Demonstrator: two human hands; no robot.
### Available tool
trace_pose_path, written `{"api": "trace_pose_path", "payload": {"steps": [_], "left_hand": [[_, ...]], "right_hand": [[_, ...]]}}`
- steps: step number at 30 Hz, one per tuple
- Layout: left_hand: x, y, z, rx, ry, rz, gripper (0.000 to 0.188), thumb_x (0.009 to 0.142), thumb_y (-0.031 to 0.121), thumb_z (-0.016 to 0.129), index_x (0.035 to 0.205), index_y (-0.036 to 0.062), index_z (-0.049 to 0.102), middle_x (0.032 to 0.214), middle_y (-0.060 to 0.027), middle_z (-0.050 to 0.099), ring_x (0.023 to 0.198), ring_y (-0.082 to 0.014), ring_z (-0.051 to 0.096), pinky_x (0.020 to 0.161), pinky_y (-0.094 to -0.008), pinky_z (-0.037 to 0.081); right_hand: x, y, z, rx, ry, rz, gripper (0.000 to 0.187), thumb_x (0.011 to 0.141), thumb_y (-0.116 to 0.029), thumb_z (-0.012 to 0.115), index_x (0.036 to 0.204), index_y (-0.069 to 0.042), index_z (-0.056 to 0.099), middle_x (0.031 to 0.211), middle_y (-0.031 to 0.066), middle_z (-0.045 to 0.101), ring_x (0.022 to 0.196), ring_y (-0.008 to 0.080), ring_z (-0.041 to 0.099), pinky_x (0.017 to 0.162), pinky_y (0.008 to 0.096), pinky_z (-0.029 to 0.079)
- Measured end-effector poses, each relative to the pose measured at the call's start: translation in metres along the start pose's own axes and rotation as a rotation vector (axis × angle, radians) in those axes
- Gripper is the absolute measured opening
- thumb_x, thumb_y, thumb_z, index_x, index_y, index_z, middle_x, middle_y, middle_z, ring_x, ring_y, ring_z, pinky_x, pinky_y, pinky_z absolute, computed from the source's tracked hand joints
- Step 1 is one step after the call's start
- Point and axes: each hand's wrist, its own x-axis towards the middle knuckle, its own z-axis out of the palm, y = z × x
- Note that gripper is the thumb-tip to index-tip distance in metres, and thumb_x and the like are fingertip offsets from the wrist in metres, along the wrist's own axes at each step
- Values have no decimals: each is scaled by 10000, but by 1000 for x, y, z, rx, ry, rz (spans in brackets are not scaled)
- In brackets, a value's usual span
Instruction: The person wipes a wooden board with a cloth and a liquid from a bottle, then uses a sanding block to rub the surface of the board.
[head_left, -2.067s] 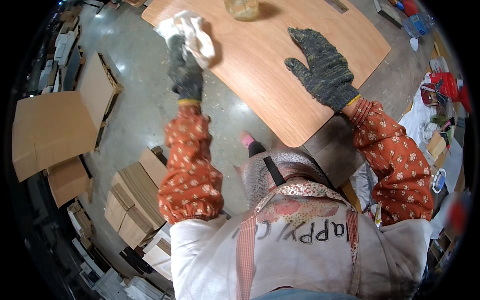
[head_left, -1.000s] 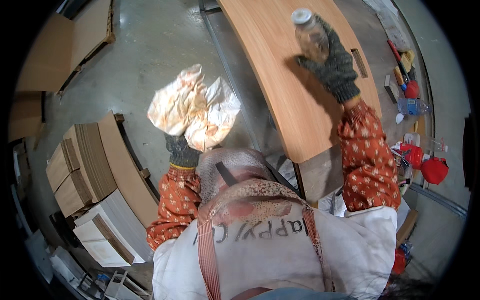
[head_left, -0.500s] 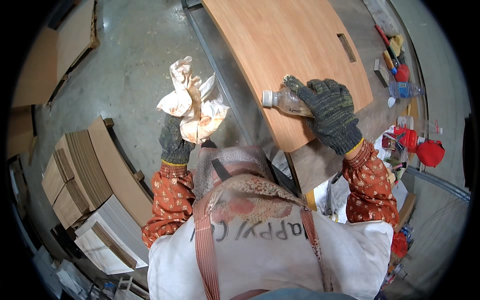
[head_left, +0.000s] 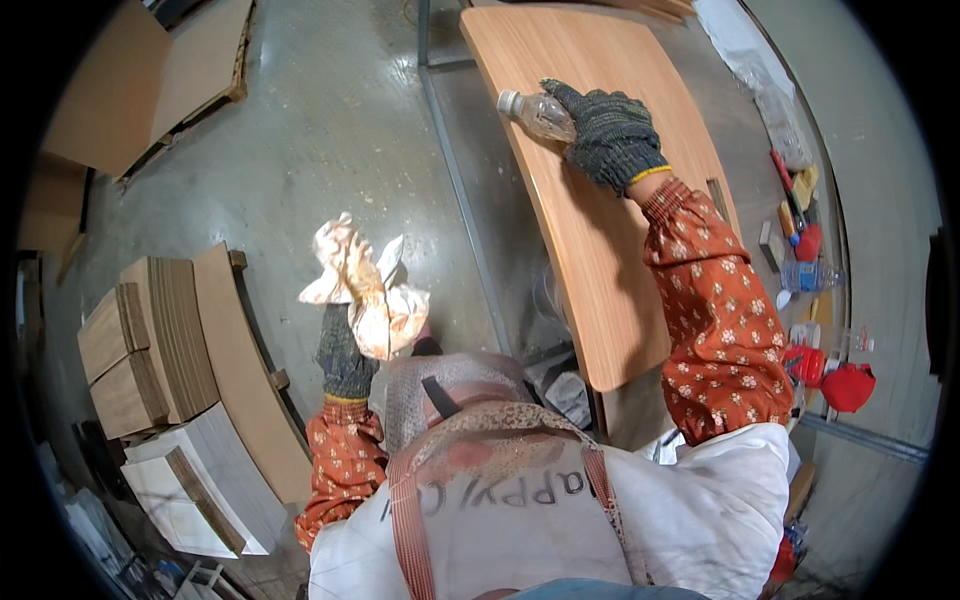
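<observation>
My left hand (head_left: 347, 360), in a dark knitted glove, is closed around a crumpled white rag (head_left: 385, 312) with brownish stains, held over the floor. Stretched far forward, my gloved right hand (head_left: 612, 140) grips a clear plastic bottle (head_left: 547, 117) with a white cap. The bottle lies tilted on its side, cap pointing left, over the far half of a light wood-grain board (head_left: 600, 300). Its lower part is hidden in my palm, and I cannot tell whether it touches the board. The board has rounded corners and a slot, partly covered by my right sleeve.
Beneath the board runs a metal frame (head_left: 460, 200). Along the right lie a plastic bottle (head_left: 808, 275), a red cap-like object (head_left: 848, 387), tools and plastic wrap (head_left: 780, 125). Stacked brown panels (head_left: 165, 330) and white panels (head_left: 215, 480) stand at left, with a pallet (head_left: 205, 70) farther off.
My right hand has moved forward and left along the board with the bottle. My left hand, still holding the rag, sits slightly lower. The view has shifted, showing the board's far end.
</observation>
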Motion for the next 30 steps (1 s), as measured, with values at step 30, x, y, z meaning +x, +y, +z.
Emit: {"api": "trace_pose_path", "payload": {"steps": [30], "left_hand": [[142, 166, 113, -523, -82, 763, 287, 809, 188, 673, 1051, 34, 672, 1047, -148, 657, 1042, -306, 606, 928, -461, 462]], "right_hand": [[-104, 39, 87, 525, 912, 450, 672, 732, -92, 806, 1307, -25, 466, 1221, 151, 587, 1112, 267, 569, 950, 406, 491]]}}
